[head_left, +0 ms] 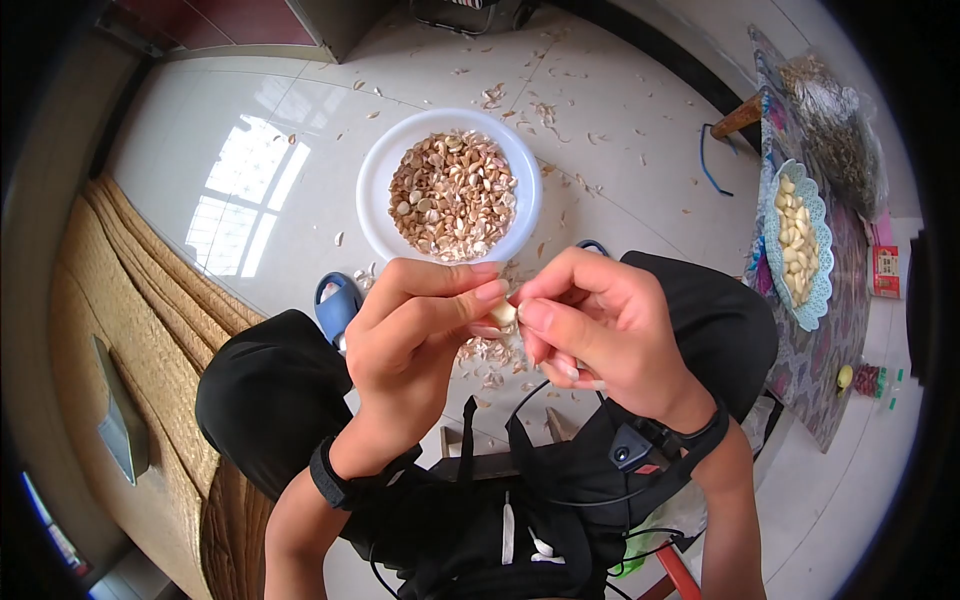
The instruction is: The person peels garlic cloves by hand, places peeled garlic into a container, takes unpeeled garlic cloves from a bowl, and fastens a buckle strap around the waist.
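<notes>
A pale garlic clove (503, 314) is pinched between the thumb and fingers of my left hand (415, 318), above my lap. My right hand (610, 325) meets it from the other side, thumb and forefinger pressed together at the clove's edge. Whether a bit of skin is caught in those right fingertips is too small to tell. Beyond my hands a white plastic basin (375, 190) stands on the floor, holding many unpeeled garlic cloves (455, 195). Loose garlic skins (490, 362) lie on the floor below my hands.
On the right, a patterned cloth-covered table (835, 370) carries a light-blue lacy basket (822, 262) of peeled cloves (796, 245) and a plastic bag of dried stuff (835, 130). Rolled woven mats (150, 330) stand at left. A blue slipper (338, 308) shows near my left knee.
</notes>
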### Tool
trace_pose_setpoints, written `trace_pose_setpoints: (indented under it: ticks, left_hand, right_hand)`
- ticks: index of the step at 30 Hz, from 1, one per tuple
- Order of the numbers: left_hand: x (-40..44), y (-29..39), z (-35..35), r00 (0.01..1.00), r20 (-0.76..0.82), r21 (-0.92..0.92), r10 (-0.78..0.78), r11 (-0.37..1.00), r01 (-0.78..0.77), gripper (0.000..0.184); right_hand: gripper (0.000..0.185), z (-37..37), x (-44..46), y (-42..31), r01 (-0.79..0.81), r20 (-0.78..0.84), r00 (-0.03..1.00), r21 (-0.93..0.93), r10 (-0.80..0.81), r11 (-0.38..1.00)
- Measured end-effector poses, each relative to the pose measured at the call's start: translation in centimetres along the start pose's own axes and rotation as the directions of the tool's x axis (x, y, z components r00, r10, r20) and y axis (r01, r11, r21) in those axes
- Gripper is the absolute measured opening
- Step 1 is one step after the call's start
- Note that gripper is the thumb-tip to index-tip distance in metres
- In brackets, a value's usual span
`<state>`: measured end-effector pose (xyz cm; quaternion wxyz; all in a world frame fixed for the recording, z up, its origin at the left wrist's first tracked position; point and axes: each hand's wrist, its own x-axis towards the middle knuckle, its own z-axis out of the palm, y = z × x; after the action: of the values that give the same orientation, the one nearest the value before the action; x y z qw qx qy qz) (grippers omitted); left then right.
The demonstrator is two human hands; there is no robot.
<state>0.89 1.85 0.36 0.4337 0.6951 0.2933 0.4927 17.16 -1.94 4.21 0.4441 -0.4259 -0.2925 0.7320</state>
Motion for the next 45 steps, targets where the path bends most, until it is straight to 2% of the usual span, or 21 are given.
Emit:
trace_pose_setpoints:
  ticks: [4,6,9,12,14,16,18,19,22,25,26,29,32,35,38,41,42,45]
  left_hand:
    - [-0.1,-0.4,0.0,0.999,0.016,0.063,0.049,0.997,-0.050,0.022]
    - [-0.1,-0.3,0.1,0.998,0.027,0.074,0.062,0.995,-0.064,0.025]
    - [-0.1,-0.5,0.3,0.998,0.057,-0.035,-0.025,0.999,0.027,0.027]
    - [0.3,0.3,0.2,0.973,0.150,-0.015,-0.177,0.983,0.181,0.023]
    - [0.1,-0.1,0.3,0.930,0.185,-0.272,-0.316,0.893,0.358,0.019]
    - [0.1,-0.2,0.3,0.872,0.220,-0.489,-0.436,0.725,0.486,0.018]
    - [0.2,0.1,0.1,0.801,0.249,-0.660,-0.544,0.510,0.552,0.021]
    - [0.3,0.1,-0.1,0.796,0.250,-0.679,-0.552,0.486,0.550,0.021]
    - [0.8,0.2,-0.4,0.774,0.237,-0.725,-0.587,0.424,0.544,0.020]
    - [0.7,0.1,-1.0,0.775,0.225,-0.731,-0.591,0.423,0.536,0.020]
    - [0.7,0.3,-1.0,0.765,0.215,-0.720,-0.607,0.431,0.544,0.020]
    - [0.6,0.3,-1.3,0.752,0.210,-0.708,-0.626,0.433,0.558,0.018]
    - [0.1,-0.2,-2.0,0.765,0.245,-0.719,-0.596,0.418,0.556,0.019]
    - [-0.1,0.2,-1.9,0.772,0.233,-0.683,-0.591,0.466,0.563,0.022]
    - [-0.2,0.6,-1.8,0.793,0.207,-0.573,-0.573,0.586,0.573,0.030]
    - [-0.3,0.5,-1.6,0.873,0.189,-0.350,-0.450,0.799,0.488,0.036]
    - [-0.3,0.5,-1.5,0.867,0.188,-0.340,-0.462,0.797,0.498,0.041]
    - [-0.1,0.8,-1.2,0.830,0.157,-0.467,-0.536,0.700,0.540,0.035]
  right_hand:
    - [0.006,0.1,0.1,0.7,-0.016,-0.009,1.000,0.076,0.017,0.997]
    - [0.006,0.3,0.1,1.1,0.012,-0.049,0.999,0.040,-0.010,0.999]
    - [0.008,0.6,0.3,1.5,0.057,-0.085,0.995,-0.030,-0.059,0.998]
    - [0.009,0.4,0.5,1.6,0.078,-0.112,0.990,-0.055,-0.084,0.995]
    - [0.008,0.4,0.5,1.5,0.095,-0.135,0.985,-0.085,-0.106,0.992]
    - [0.007,0.6,0.6,1.5,0.121,-0.158,0.977,-0.144,-0.143,0.982]
    - [0.006,0.3,0.9,2.3,0.243,-0.148,0.943,-0.304,-0.297,0.921]
    - [0.006,0.2,1.0,2.6,0.298,-0.133,0.919,-0.381,-0.371,0.875]
    - [0.007,0.1,0.9,1.5,0.239,-0.127,0.913,-0.603,-0.387,0.761]
    - [0.007,-0.3,1.0,0.6,0.195,-0.109,0.918,-0.710,-0.380,0.676]
    - [0.008,-0.4,1.1,0.4,0.164,-0.133,0.925,-0.708,-0.357,0.687]
    - [0.009,-0.7,1.0,-0.4,0.110,-0.062,0.959,-0.821,-0.278,0.560]
    - [0.009,-1.4,1.4,0.5,0.170,0.053,0.966,-0.869,-0.255,0.465]
    - [0.010,-0.9,1.7,0.6,0.281,0.129,0.928,-0.859,-0.349,0.429]
    - [0.013,-0.3,1.5,0.7,0.352,0.063,0.893,-0.714,-0.446,0.605]
    - [0.016,-0.7,1.7,1.1,0.400,0.093,0.880,-0.674,-0.466,0.621]
    - [0.016,-0.7,1.7,1.2,0.393,0.097,0.885,-0.678,-0.455,0.621]
    - [0.016,-0.5,1.8,1.5,0.373,0.088,0.894,-0.687,-0.438,0.624]
